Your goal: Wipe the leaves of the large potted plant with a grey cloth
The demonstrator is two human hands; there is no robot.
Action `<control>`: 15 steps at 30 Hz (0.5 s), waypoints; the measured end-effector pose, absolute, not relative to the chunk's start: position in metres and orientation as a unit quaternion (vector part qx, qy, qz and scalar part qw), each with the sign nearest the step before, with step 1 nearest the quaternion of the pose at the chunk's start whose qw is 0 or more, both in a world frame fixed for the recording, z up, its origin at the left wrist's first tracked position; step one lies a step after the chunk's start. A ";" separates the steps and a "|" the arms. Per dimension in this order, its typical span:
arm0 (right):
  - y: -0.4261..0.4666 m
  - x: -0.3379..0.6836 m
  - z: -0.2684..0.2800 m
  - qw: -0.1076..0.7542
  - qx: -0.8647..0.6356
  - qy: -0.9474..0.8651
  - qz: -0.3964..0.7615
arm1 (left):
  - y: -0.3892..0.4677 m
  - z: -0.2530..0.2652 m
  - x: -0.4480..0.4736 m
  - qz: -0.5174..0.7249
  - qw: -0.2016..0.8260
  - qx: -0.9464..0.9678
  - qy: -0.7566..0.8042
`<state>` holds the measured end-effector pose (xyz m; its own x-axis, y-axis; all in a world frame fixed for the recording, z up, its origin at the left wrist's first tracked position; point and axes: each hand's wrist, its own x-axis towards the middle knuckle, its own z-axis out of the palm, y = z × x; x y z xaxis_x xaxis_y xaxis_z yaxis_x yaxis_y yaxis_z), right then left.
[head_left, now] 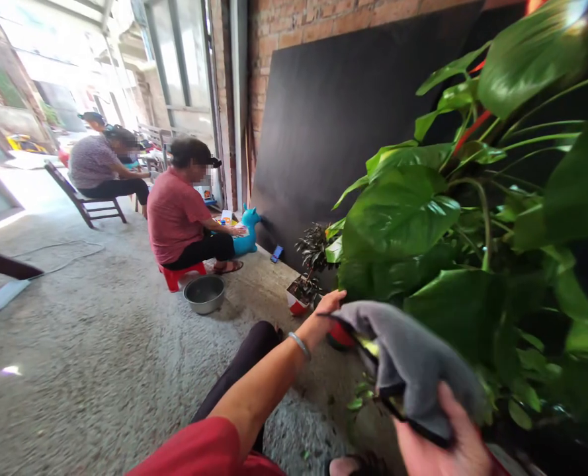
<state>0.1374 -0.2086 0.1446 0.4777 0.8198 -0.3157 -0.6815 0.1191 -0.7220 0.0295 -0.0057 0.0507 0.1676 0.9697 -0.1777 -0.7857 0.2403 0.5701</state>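
Observation:
In the middle of the head view my left hand (327, 307) reaches to the lower left edge of a large glossy green leaf (397, 211) and is closed at that edge. Its fingers are partly covered by the leaf and a cloth. My right hand (440, 439), at the lower right, grips a grey cloth (422, 350) with a dark border. The cloth drapes forward in front of the lower leaves, and its front end comes close to my left hand. Many broad leaves of the same potted plant rise on the right.
A dark panel (333, 119) leans on the brick wall behind the plant. A smaller potted plant (303, 291) stands beyond my left hand. A person (182, 211) on a red stool touches a blue animal figure (248, 231), near a metal basin (204, 294). Others sit farther back.

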 end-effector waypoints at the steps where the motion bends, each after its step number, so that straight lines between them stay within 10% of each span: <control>1: -0.206 0.139 0.161 0.791 -0.403 -0.129 0.441 | -0.007 0.053 0.031 0.597 0.743 0.165 0.252; 4: -0.170 0.140 0.196 0.877 -0.309 -0.207 0.305 | -0.012 0.060 0.037 0.582 0.757 0.156 0.251; 11: -0.162 0.139 0.111 0.636 -0.447 -0.044 0.627 | -0.016 0.063 0.025 0.523 0.814 0.089 0.239; 15: -0.213 0.161 0.122 0.685 -0.420 -0.023 0.595 | -0.015 0.060 0.021 0.528 0.822 0.095 0.191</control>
